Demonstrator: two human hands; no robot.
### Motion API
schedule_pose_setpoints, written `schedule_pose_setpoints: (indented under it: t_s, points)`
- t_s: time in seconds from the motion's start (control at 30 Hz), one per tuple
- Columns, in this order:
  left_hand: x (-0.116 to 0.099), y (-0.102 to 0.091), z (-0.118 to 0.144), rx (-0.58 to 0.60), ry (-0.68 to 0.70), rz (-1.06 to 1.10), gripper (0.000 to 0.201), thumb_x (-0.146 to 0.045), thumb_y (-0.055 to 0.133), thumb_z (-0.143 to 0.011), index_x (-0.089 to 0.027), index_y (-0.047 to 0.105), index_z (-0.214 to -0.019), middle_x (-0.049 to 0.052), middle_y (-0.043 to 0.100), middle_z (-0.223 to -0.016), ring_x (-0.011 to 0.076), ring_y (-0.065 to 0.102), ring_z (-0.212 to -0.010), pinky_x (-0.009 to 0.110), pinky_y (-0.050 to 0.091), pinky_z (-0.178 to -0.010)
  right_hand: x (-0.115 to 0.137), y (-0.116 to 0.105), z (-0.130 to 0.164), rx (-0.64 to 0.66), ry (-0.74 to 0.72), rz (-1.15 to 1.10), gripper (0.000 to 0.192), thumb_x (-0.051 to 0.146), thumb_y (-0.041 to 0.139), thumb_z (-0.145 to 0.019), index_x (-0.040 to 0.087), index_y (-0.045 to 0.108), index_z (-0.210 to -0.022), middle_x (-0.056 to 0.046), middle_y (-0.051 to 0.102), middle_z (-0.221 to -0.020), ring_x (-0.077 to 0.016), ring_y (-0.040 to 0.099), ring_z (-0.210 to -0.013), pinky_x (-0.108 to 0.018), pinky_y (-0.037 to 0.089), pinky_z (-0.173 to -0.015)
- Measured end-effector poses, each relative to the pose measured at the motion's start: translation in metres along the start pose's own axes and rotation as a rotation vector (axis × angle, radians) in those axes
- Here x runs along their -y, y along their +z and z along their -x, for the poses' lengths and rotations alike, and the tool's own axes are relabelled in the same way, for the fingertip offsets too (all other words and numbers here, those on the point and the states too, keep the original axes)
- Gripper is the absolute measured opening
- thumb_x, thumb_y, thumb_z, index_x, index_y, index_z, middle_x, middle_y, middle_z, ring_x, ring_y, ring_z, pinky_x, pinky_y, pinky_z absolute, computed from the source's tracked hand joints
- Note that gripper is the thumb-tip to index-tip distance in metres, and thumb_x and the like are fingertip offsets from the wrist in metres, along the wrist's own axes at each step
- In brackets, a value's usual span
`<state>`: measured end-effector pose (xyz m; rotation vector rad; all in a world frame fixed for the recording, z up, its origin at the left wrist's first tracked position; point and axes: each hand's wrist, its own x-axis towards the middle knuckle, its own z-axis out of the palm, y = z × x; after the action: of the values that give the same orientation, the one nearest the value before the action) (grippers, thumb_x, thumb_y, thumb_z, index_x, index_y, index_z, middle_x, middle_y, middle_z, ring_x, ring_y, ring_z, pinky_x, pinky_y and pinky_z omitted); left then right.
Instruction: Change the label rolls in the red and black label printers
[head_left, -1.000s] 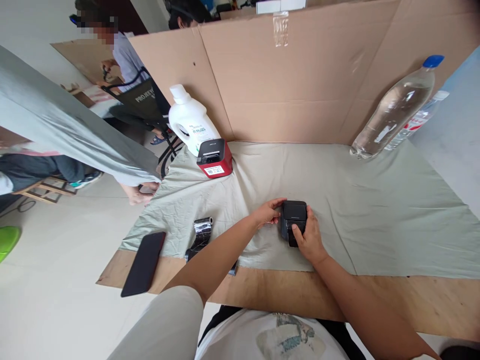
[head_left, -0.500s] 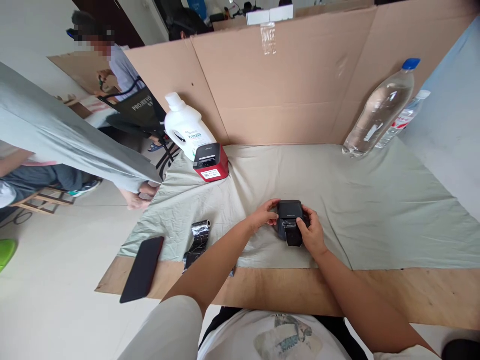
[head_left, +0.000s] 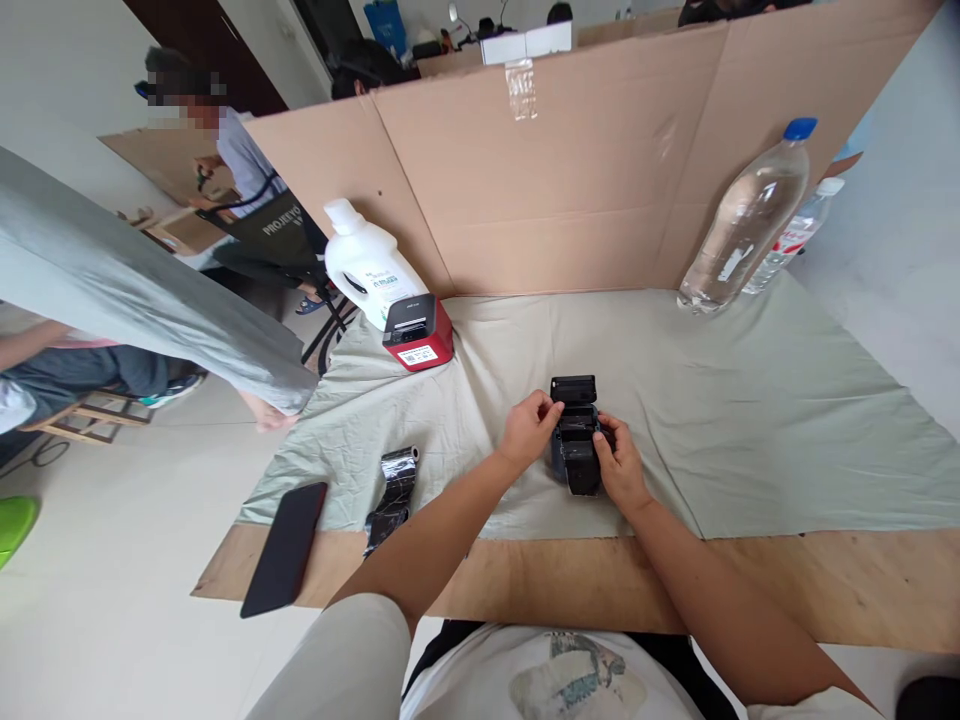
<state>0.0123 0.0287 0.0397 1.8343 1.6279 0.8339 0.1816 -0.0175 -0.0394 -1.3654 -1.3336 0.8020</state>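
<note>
A small black label printer [head_left: 574, 435] rests on the pale green cloth [head_left: 750, 420] near the table's front. Its lid stands raised at the far side. My left hand [head_left: 529, 428] grips the printer's left side, fingers up by the lid. My right hand [head_left: 619, 462] holds its right side, thumb on the front part. A roll of shiny black ribbon [head_left: 396, 480] lies to the left at the cloth's edge. Beside it a black phone [head_left: 285, 548] lies on the bare wooden board.
A red and black printer [head_left: 417, 332] and a white detergent bottle [head_left: 366, 262] stand at the back left. Two clear water bottles [head_left: 746, 220] lean at the back right. A cardboard wall [head_left: 562, 180] closes the back. Another person's sleeve [head_left: 135, 290] reaches in from the left.
The black printer's lid has come open and now stands raised. My left hand moved up to the lid; my right hand shifted to the printer's right front.
</note>
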Motion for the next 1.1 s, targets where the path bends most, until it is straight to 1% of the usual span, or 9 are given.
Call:
schedule_pose_setpoints:
  t_s: [0.1,0.2,0.37,0.5,0.6,0.8,0.97,1.03,1.1]
  points:
    - [-0.009,0.004,0.002,0.118,0.218,-0.206,0.015,-0.024,0.053,-0.089,-0.021,0.066,-0.097,0.004,0.068,-0.098,0.0209,0.054,-0.100,0.035,0.044,-0.090,-0.001,0.001,0.000,-0.004,-0.003,-0.016,0.044,0.050,0.043,-0.093,0.019,0.052,-0.122,-0.014,0.057,-0.130,-0.0246,0.055,-0.118,-0.048,0.042,-0.104]
    - [-0.018,0.007,-0.003,0.254,0.264,-0.472,0.025,-0.024,0.058,-0.086,-0.023,0.067,-0.109,0.005,0.065,-0.115,0.0271,0.048,-0.113,0.042,0.039,-0.095,-0.003,0.001,-0.001,-0.015,-0.011,-0.018,0.043,0.051,0.044,-0.093,0.020,0.053,-0.121,-0.013,0.058,-0.128,-0.0251,0.055,-0.119,-0.049,0.041,-0.106]
    - [-0.034,0.010,-0.016,0.426,0.250,-0.696,0.023,-0.032,0.066,-0.081,-0.020,0.070,-0.100,0.009,0.064,-0.110,0.0311,0.046,-0.113,0.044,0.036,-0.091,-0.004,0.001,-0.001,-0.020,-0.024,-0.003,0.044,0.051,0.044,-0.093,0.019,0.054,-0.121,-0.013,0.060,-0.126,-0.0256,0.055,-0.118,-0.050,0.041,-0.105]
    - [-0.044,0.013,-0.019,0.462,0.296,-0.786,0.018,-0.025,0.061,-0.083,-0.015,0.070,-0.093,0.013,0.064,-0.106,0.0300,0.048,-0.109,0.043,0.034,-0.092,-0.002,0.001,-0.002,-0.027,-0.033,0.003,0.044,0.051,0.042,-0.093,0.019,0.055,-0.120,-0.013,0.061,-0.124,-0.0252,0.055,-0.117,-0.049,0.041,-0.105]
    - [-0.044,0.014,-0.021,0.448,0.318,-0.790,0.017,-0.023,0.062,-0.080,-0.013,0.070,-0.092,0.013,0.065,-0.103,0.0290,0.051,-0.107,0.042,0.035,-0.092,0.001,0.000,-0.001,-0.045,-0.038,-0.024,0.044,0.052,0.038,-0.094,0.019,0.056,-0.117,-0.013,0.061,-0.123,-0.0242,0.056,-0.117,-0.047,0.042,-0.105]
    - [-0.032,0.008,-0.026,0.405,0.299,-0.632,0.028,-0.028,0.070,-0.069,-0.017,0.068,-0.095,0.009,0.067,-0.104,0.0293,0.054,-0.106,0.040,0.041,-0.090,0.004,0.000,-0.001,-0.092,-0.009,-0.090,0.048,0.057,0.033,-0.095,0.020,0.058,-0.112,-0.012,0.064,-0.116,-0.0241,0.059,-0.110,-0.047,0.045,-0.100]
    - [-0.027,-0.001,-0.026,0.375,0.230,-0.443,0.019,-0.022,0.064,-0.074,-0.019,0.065,-0.093,0.004,0.069,-0.094,0.0214,0.060,-0.093,0.031,0.046,-0.081,0.004,-0.001,0.000,-0.079,-0.019,-0.069,0.048,0.057,0.033,-0.095,0.020,0.057,-0.114,-0.012,0.064,-0.118,-0.0242,0.058,-0.112,-0.048,0.044,-0.101]
    - [-0.025,-0.004,-0.027,0.394,0.234,-0.398,0.024,-0.019,0.065,-0.074,-0.020,0.064,-0.098,0.003,0.069,-0.094,0.0194,0.061,-0.091,0.028,0.047,-0.078,0.004,-0.001,0.000,-0.068,-0.030,-0.047,0.047,0.055,0.033,-0.095,0.020,0.057,-0.114,-0.012,0.064,-0.119,-0.0241,0.058,-0.113,-0.047,0.043,-0.102]
    - [-0.022,-0.005,-0.028,0.425,0.284,-0.427,0.034,-0.022,0.070,-0.072,-0.020,0.063,-0.105,0.003,0.069,-0.099,0.0207,0.060,-0.097,0.029,0.046,-0.081,0.003,-0.001,0.000,-0.064,-0.041,-0.033,0.046,0.055,0.034,-0.095,0.020,0.057,-0.115,-0.012,0.064,-0.119,-0.0241,0.057,-0.113,-0.047,0.043,-0.102]
